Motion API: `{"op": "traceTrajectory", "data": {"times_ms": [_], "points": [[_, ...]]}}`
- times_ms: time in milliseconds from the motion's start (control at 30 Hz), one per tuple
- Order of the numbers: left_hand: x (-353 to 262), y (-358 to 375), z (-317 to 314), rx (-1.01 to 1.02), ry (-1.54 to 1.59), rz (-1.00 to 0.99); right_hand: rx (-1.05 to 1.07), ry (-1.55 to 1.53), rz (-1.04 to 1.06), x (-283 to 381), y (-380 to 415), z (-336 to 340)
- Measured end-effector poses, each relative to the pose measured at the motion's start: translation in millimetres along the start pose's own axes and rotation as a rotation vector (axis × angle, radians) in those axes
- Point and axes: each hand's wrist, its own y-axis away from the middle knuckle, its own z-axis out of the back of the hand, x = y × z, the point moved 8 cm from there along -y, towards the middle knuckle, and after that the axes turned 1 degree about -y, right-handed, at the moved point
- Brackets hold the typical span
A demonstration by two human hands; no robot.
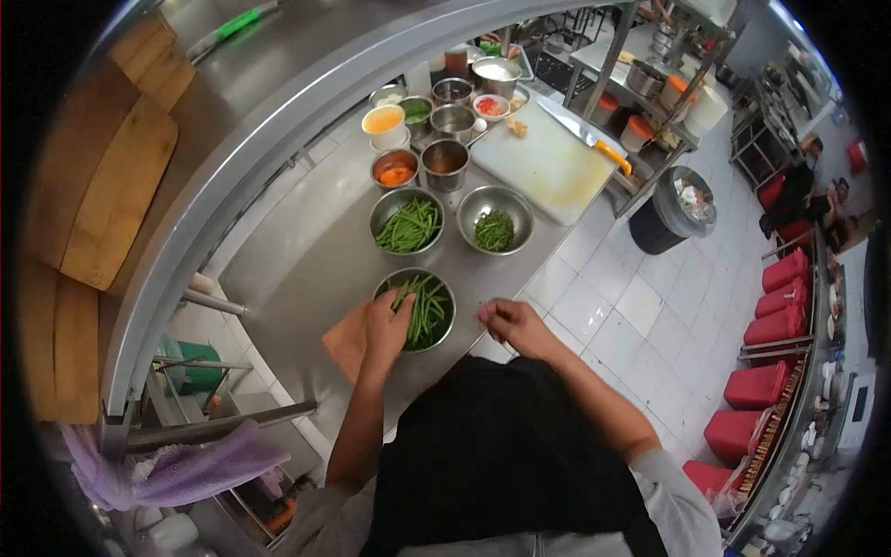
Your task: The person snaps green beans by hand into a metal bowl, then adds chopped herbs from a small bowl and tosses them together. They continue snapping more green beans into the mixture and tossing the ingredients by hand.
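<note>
My left hand (385,323) reaches into the nearest steel bowl (452,320), its fingers closed on some of the green beans (427,311) at the left rim. Beyond it stands a second steel bowl (374,223) of whole green beans (408,227). A third bowl (522,212), to the right, holds small cut green pieces (495,230). My right hand (506,320) hovers right of the near bowl, by the table edge, with fingers curled together; whether anything small is pinched in them is hidden. An orange-brown cloth (346,339) lies under my left wrist.
Farther back are a steel pot of orange pieces (394,173), several other containers, and a white cutting board (548,167) bearing a knife (580,130) with a yellow handle. A metal shelf rail (209,167) arches at left. A lined bin (659,227) stands on the floor at right.
</note>
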Motion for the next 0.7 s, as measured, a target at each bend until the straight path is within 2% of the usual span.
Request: {"op": "traceTrajectory", "data": {"times_ms": [67,133,167,233,267,333,400,500,567,700], "points": [[-10.8,0.5,2.1,0.01,0.012,-0.033,0.069,0.105,0.047,8.5,-31.5,-11.6],[-24.4,-1.8,7.3,0.029,-0.025,-0.08,0.057,0.158,0.227,56.9,-51.3,-27.6],[-30.1,-3.0,7.2,0.057,-0.06,-0.124,0.072,0.166,0.236,63.9,-63.4,-32.9],[-29.6,-4.9,9.0,0.051,-0.072,-0.169,0.135,0.454,0.455,88.2,-74.9,-51.4],[-35.4,-7.3,10.4,0.064,-0.089,-0.223,0.16,0.462,0.467,90.9,-83.8,-56.2],[-36.1,-10.7,16.8,0.05,-0.122,-0.215,0.273,0.662,0.652,94.7,-92.0,-76.2],[-38.4,-9.6,19.1,0.036,-0.11,-0.267,0.314,0.695,0.624,89.8,-95.1,-84.4],[-37.0,-10.1,17.9,0.071,-0.157,-0.19,0.31,0.841,0.658,86.4,-97.8,-78.2],[-37.0,-11.6,10.9,0.089,-0.157,-0.219,0.343,0.905,0.59,70.6,-98.0,-76.6],[-38.6,-9.3,0.4,0.132,-0.287,-0.301,0.259,0.888,0.603,56.9,-92.7,-73.3]]}}
